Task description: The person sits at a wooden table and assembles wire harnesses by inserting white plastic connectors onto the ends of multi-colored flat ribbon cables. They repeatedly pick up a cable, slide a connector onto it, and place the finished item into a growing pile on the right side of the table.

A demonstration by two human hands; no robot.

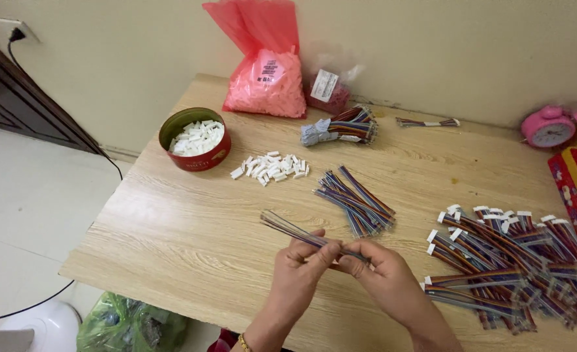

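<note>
A thin bundle of coloured wires (pixel 295 231) lies pinched between my two hands just above the near edge of the wooden tabletop (pixel 191 241), my left hand (pixel 298 274) and right hand (pixel 383 274) both gripping it. Just beyond sit a loose wire bunch (pixel 357 199) and scattered white connectors (pixel 270 167); finished harnesses (pixel 510 261) pile at my right, a red tin (pixel 195 139) farther left.
</note>
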